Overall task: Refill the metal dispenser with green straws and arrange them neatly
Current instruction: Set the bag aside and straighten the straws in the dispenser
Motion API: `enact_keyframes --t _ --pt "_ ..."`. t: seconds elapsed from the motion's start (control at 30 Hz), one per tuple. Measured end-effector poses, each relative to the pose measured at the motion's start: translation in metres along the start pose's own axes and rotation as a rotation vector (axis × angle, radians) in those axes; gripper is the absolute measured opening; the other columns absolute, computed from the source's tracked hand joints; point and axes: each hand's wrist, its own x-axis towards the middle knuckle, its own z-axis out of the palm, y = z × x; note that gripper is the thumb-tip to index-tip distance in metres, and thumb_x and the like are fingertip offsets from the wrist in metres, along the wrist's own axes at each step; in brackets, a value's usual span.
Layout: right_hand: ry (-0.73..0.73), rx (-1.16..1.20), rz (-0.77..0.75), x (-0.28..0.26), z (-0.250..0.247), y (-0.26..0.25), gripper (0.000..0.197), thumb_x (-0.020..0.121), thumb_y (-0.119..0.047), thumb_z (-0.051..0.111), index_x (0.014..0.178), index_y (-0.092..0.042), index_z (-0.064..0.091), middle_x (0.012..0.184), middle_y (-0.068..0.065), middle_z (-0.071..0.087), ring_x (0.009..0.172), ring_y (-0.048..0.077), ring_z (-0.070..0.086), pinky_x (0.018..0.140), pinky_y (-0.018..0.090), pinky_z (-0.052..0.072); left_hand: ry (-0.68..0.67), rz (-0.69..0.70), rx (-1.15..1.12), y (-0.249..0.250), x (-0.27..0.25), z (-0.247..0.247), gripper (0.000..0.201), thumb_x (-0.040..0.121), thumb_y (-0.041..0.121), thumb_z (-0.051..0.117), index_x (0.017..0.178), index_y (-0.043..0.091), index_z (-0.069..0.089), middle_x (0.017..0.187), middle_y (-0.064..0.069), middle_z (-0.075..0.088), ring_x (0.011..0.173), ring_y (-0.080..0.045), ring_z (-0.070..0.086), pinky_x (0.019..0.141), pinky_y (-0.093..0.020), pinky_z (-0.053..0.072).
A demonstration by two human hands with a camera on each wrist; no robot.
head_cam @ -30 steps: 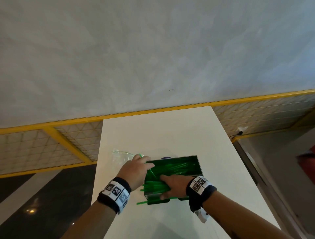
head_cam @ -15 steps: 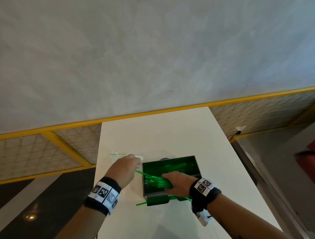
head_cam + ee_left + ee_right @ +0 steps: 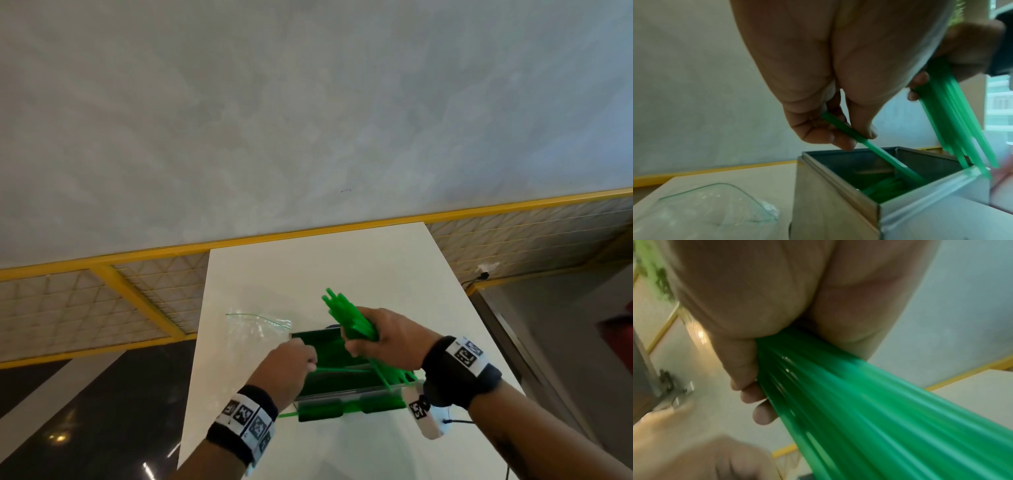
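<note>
The open metal dispenser (image 3: pixel 346 394) (image 3: pixel 840 201) stands on the white table (image 3: pixel 342 274), with a few green straws lying in its bottom (image 3: pixel 885 186). My right hand (image 3: pixel 383 337) grips a thick bundle of green straws (image 3: pixel 346 318) (image 3: pixel 869 410) (image 3: pixel 953 113), tilted above the box's right side. My left hand (image 3: pixel 291 363) (image 3: pixel 838 134) pinches a single green straw (image 3: pixel 875 151) (image 3: pixel 342 369) whose far end dips into the dispenser. One more straw (image 3: pixel 286 415) pokes out at the front left of the box.
An empty clear plastic bag (image 3: pixel 257 325) (image 3: pixel 705 209) lies on the table left of the dispenser. A wall with a yellow rail (image 3: pixel 308 236) runs behind the table. The table's left and right edges drop to a dark floor.
My right hand has lifted a bundle of straws up out of the dispenser. My left hand came back from the bag side and now pinches one straw over the box.
</note>
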Motion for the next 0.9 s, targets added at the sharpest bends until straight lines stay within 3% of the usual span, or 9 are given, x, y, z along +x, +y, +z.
enact_keyframes --t 0.13,0.23,0.3,0.43,0.5,0.6,0.73,0.8,0.9 --pt "0.099 0.073 -0.052 -0.006 -0.023 -0.018 0.007 0.096 -0.031 0.066 0.100 -0.032 0.060 0.084 -0.008 0.070 0.076 0.001 0.066 0.069 0.011 0.046 -0.124 0.047 0.063 0.018 0.012 0.015 0.017 0.099 0.026 0.062 0.110 0.016 0.070 0.100 0.002 0.059 0.090 -0.017 0.059 0.082 -0.025 0.044" --pt "0.141 0.012 -0.052 0.002 -0.033 -0.024 0.012 0.096 -0.033 0.065 0.106 -0.030 0.059 0.086 -0.008 0.069 0.076 0.003 0.066 0.068 0.017 0.050 -0.186 0.059 0.094 0.025 0.015 0.023 0.020 0.098 0.033 0.064 0.111 0.020 0.071 0.105 0.002 0.068 0.094 -0.018 0.065 0.089 -0.033 0.053" --pt "0.118 -0.086 -0.027 0.012 -0.030 -0.024 0.019 0.096 -0.037 0.064 0.112 -0.027 0.058 0.090 -0.007 0.067 0.076 0.006 0.064 0.070 0.025 0.053 -0.056 0.025 0.061 0.020 0.012 0.018 0.019 0.099 0.038 0.059 0.104 0.025 0.072 0.098 0.007 0.068 0.088 -0.012 0.064 0.088 -0.032 0.053" --pt "-0.043 -0.272 -0.015 0.040 0.008 -0.012 0.024 0.096 -0.036 0.063 0.114 -0.022 0.054 0.098 0.001 0.065 0.080 0.016 0.061 0.072 0.032 0.050 0.280 -0.152 -0.076 -0.011 -0.004 0.000 0.012 0.097 0.033 0.062 0.088 0.032 0.069 0.082 0.018 0.063 0.077 0.001 0.058 0.070 -0.019 0.046" --pt "-0.152 -0.308 -0.031 0.057 0.034 -0.003 0.024 0.094 -0.032 0.065 0.112 -0.020 0.054 0.101 0.007 0.066 0.085 0.023 0.063 0.076 0.036 0.052 0.304 -0.243 -0.135 -0.028 -0.016 -0.002 0.015 0.095 0.031 0.065 0.081 0.034 0.066 0.080 0.019 0.065 0.074 0.002 0.060 0.068 -0.019 0.046" --pt "-0.269 -0.369 -0.028 0.076 0.069 0.009 0.023 0.089 -0.023 0.066 0.110 -0.019 0.058 0.096 0.005 0.066 0.081 0.022 0.063 0.075 0.037 0.055 0.265 -0.336 -0.174 -0.051 -0.034 0.004 0.020 0.095 0.027 0.069 0.078 0.036 0.063 0.079 0.016 0.067 0.075 0.001 0.063 0.069 -0.019 0.047" --pt "-0.450 -0.612 0.097 0.089 0.098 0.034 0.026 0.087 -0.020 0.068 0.111 -0.012 0.064 0.105 0.010 0.068 0.094 0.030 0.068 0.084 0.043 0.059 0.293 -0.392 -0.326 -0.061 -0.053 0.007 0.023 0.097 0.015 0.065 0.093 0.038 0.066 0.090 0.010 0.073 0.080 -0.005 0.070 0.074 -0.024 0.056" --pt "-0.460 -0.630 0.139 0.090 0.105 0.049 0.026 0.088 -0.023 0.066 0.113 -0.014 0.065 0.109 0.009 0.069 0.098 0.031 0.068 0.086 0.044 0.059 0.259 -0.326 -0.379 -0.054 -0.057 0.008 0.029 0.098 0.012 0.062 0.104 0.040 0.065 0.097 0.010 0.073 0.082 -0.001 0.071 0.079 -0.023 0.059" --pt "-0.453 -0.632 0.151 0.089 0.108 0.069 0.027 0.090 -0.028 0.062 0.115 -0.017 0.066 0.114 0.008 0.070 0.105 0.031 0.068 0.091 0.046 0.057 0.215 -0.194 -0.298 -0.040 -0.056 0.015 0.035 0.096 0.009 0.062 0.118 0.035 0.068 0.106 0.016 0.068 0.091 0.006 0.064 0.086 -0.013 0.052"
